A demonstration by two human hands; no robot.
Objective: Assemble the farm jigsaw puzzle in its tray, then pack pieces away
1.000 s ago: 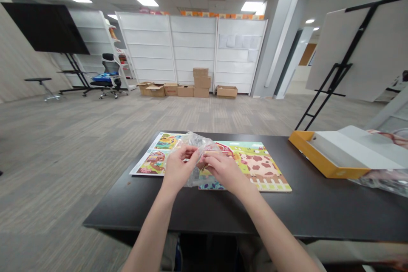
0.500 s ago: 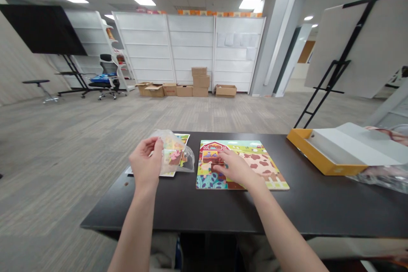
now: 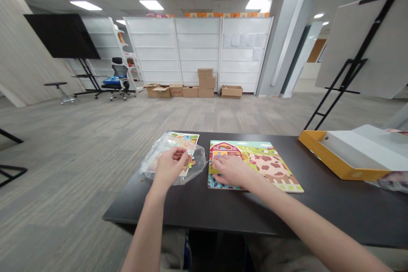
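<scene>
A farm-picture puzzle board [image 3: 270, 165], showing a red barn and a spotted cow, lies flat on the black table. My right hand [image 3: 232, 171] rests palm down on its barn side, fingers spread, covering part of the picture. To the left, a clear plastic bag [image 3: 199, 159] is spread over a printed picture sheet [image 3: 185, 137]. Some colourful puzzle pieces [image 3: 191, 162] show at the bag. Over the bag, my left hand [image 3: 172, 165] is closed in a pinch; what its fingertips hold cannot be made out.
An opened yellow box [image 3: 344, 170] with a white inside stands on the right of the black table [image 3: 255, 216], with crumpled clear plastic [image 3: 387, 180] beside it. Beyond the table are a whiteboard stand [image 3: 342, 76], cardboard boxes [image 3: 206, 83], an office chair [image 3: 117, 80] and a large screen [image 3: 63, 36].
My left hand has come down and right, and the bag once raised by it now lies flatter on the table. My right hand has flattened onto the barn side. The view has turned slightly left.
</scene>
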